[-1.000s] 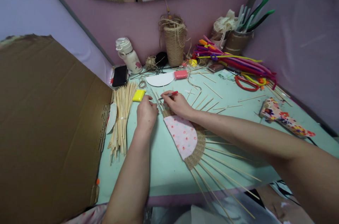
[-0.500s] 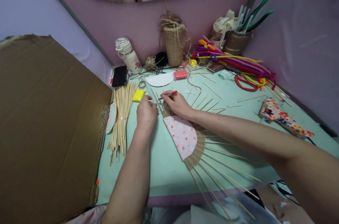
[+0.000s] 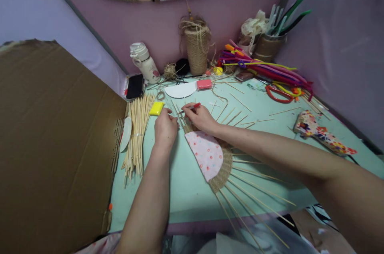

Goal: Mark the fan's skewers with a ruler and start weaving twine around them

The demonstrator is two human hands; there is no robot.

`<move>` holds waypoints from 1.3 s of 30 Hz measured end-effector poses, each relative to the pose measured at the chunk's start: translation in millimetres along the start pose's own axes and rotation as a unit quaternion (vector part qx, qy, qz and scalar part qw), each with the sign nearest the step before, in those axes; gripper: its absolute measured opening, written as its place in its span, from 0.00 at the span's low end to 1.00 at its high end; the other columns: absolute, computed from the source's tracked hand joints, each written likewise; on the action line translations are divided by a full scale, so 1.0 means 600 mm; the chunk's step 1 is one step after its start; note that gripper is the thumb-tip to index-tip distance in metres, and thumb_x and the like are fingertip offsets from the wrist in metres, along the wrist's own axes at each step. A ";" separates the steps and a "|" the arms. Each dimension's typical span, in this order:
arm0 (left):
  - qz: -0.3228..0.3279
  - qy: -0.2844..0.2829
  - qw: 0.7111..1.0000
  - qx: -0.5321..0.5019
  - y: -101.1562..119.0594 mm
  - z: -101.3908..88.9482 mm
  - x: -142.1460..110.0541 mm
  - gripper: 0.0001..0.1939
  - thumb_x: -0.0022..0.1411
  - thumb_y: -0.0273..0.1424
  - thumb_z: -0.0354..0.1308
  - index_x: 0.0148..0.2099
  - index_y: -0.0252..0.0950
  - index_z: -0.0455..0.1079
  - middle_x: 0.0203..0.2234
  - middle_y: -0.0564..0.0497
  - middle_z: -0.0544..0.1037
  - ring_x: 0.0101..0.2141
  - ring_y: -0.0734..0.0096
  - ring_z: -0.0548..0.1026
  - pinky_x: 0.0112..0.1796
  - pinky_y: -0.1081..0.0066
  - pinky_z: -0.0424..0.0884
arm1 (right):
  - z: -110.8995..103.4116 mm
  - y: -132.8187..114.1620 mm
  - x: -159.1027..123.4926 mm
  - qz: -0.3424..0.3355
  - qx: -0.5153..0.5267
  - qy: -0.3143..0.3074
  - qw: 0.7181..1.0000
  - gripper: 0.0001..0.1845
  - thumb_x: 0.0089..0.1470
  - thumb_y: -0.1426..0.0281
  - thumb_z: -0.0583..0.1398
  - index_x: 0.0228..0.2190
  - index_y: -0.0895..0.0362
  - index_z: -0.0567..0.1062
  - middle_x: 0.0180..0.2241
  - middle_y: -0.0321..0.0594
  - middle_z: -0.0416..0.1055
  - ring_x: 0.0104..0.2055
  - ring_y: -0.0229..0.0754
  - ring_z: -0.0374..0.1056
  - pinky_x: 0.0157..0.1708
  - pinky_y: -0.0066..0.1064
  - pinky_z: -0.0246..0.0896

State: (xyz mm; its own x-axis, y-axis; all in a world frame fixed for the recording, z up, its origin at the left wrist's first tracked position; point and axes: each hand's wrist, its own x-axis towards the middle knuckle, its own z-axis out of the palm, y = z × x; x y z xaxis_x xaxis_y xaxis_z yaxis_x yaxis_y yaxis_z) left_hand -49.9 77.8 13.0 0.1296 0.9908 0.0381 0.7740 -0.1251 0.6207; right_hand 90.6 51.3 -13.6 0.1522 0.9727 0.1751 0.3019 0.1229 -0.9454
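Observation:
A half-round woven piece [image 3: 223, 166] with a pink dotted fabric centre [image 3: 204, 152] lies on the mint table [image 3: 183, 190], thin sticks fanning out from its rim. My right hand [image 3: 199, 118] sits at its far end, fingers pinched on a red-capped pen [image 3: 192, 106]. My left hand [image 3: 165, 126] is curled beside it, fingertips pressed on the sticks at the same end; what it grips is too small to make out.
A big cardboard sheet [image 3: 54, 138] leans at the left. A bundle of sticks [image 3: 138, 130], a yellow block [image 3: 157, 108], a phone [image 3: 135, 86], a bottle [image 3: 144, 62], a twine cone [image 3: 197, 48], pipe cleaners [image 3: 264, 68], red scissors [image 3: 277, 94] and a patterned glue gun [image 3: 321, 134] surround the work.

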 end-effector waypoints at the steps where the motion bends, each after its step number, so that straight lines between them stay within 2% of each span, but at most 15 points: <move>1: 0.001 0.000 1.000 0.000 0.000 0.000 0.000 0.10 0.57 0.25 0.54 0.43 0.37 0.63 0.28 0.54 0.74 0.21 0.75 0.74 0.27 0.73 0.65 | 0.000 0.000 0.000 0.001 -0.001 0.000 1.000 0.14 0.59 0.63 0.52 0.33 0.58 0.75 0.25 0.35 0.71 0.26 0.36 0.65 0.29 0.27 0.56; 17: 0.003 -0.005 1.000 0.013 0.002 -0.001 -0.001 0.12 0.56 0.24 0.54 0.44 0.36 0.64 0.28 0.53 0.75 0.23 0.74 0.75 0.30 0.72 0.66 | -0.001 -0.001 0.000 0.011 -0.020 -0.006 1.000 0.14 0.60 0.63 0.52 0.33 0.57 0.74 0.25 0.36 0.72 0.26 0.36 0.65 0.29 0.27 0.56; 39: 0.008 -0.002 1.000 -0.001 0.001 0.002 -0.002 0.11 0.56 0.24 0.54 0.43 0.38 0.63 0.28 0.54 0.74 0.21 0.74 0.74 0.27 0.72 0.65 | 0.000 -0.001 -0.001 0.012 -0.014 0.001 1.000 0.13 0.59 0.65 0.52 0.32 0.57 0.74 0.25 0.35 0.72 0.27 0.37 0.66 0.29 0.26 0.58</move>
State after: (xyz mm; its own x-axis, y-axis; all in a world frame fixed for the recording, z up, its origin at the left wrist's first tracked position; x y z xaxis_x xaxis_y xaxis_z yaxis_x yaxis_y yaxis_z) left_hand -49.0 76.2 12.5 0.1442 0.9886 0.0441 0.7705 -0.1402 0.6219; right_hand 90.6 50.3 -13.3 0.1623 0.9748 0.1530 0.3251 0.0936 -0.9410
